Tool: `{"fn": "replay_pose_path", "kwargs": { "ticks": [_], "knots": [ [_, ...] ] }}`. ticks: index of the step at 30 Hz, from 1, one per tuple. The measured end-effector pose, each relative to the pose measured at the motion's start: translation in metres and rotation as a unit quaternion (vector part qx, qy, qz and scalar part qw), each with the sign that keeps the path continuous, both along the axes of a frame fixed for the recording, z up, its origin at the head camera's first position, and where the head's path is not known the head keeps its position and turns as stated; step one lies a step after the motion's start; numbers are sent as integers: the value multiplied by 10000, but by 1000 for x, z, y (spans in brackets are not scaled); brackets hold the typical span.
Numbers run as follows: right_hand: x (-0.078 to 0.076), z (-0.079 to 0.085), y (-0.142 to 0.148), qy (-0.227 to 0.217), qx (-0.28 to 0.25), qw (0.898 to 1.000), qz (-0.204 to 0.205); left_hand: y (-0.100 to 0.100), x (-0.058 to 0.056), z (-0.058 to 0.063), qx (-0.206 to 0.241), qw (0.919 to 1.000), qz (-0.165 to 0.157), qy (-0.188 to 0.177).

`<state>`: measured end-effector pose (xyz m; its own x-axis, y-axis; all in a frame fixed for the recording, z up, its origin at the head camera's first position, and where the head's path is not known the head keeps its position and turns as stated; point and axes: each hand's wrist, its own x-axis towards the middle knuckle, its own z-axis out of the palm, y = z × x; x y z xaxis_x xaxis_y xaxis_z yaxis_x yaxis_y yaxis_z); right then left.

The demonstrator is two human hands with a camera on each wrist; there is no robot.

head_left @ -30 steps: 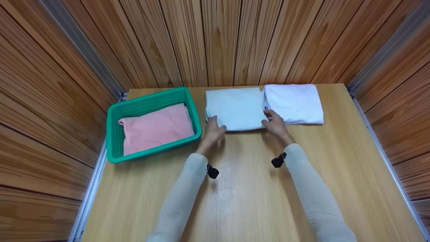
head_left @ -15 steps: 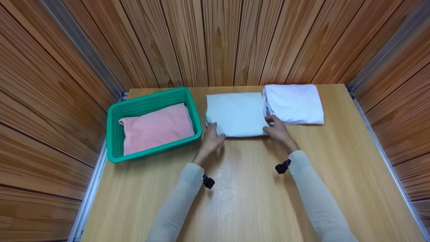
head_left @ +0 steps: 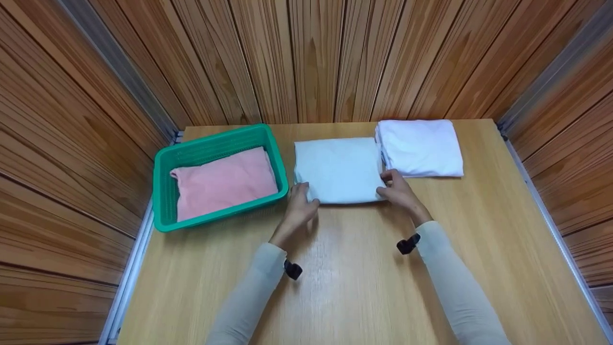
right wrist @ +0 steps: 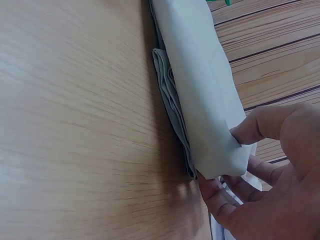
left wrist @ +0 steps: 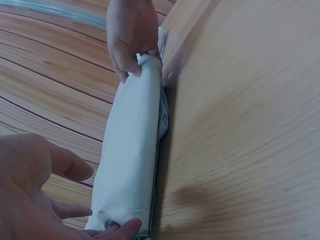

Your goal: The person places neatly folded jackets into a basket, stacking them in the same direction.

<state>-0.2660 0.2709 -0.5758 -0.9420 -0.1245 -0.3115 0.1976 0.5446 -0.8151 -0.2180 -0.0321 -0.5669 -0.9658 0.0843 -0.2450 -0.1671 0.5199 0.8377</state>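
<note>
A folded pale blue-white cloth [head_left: 339, 170] lies flat-sided between my two hands, slightly nearer me than the table's back edge. At its left front corner my left hand [head_left: 300, 206] grips the edge. My right hand [head_left: 400, 191] pinches the right front corner, thumb on top and fingers around the side in the right wrist view. From close up, the front of the cloth [right wrist: 200, 90] shows a smooth rounded fold, with darker grey-green folded layers [right wrist: 172, 100] under it. The undersides of the fingers' hold are partly hidden by the cloth.
To the left stands a green plastic basket [head_left: 160, 191] with a folded pink cloth [head_left: 225, 182] inside. Behind my right hand a folded white cloth [head_left: 421, 148] lies by the back edge, close against the held one. Wood-panelled walls [head_left: 316, 57] enclose the table [head_left: 345, 282] behind and at both sides.
Both hands have drawn the pale cloth toward me, away from the back wall, with a small shift to the right. The basket, pink cloth and white cloth have stayed put.
</note>
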Motion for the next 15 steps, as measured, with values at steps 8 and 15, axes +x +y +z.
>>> {"fn": "replay_pose_path", "kwargs": {
  "ticks": [8, 15],
  "knots": [
    [10, -2, 0, 92, -124, 9998, 82, -4, 8, -2, 217, 9997, 33, -87],
    [11, 0, 2, 50, -249, 9996, 98, -7, 6, -1, 319, 9987, 157, -367]
  ]
}}
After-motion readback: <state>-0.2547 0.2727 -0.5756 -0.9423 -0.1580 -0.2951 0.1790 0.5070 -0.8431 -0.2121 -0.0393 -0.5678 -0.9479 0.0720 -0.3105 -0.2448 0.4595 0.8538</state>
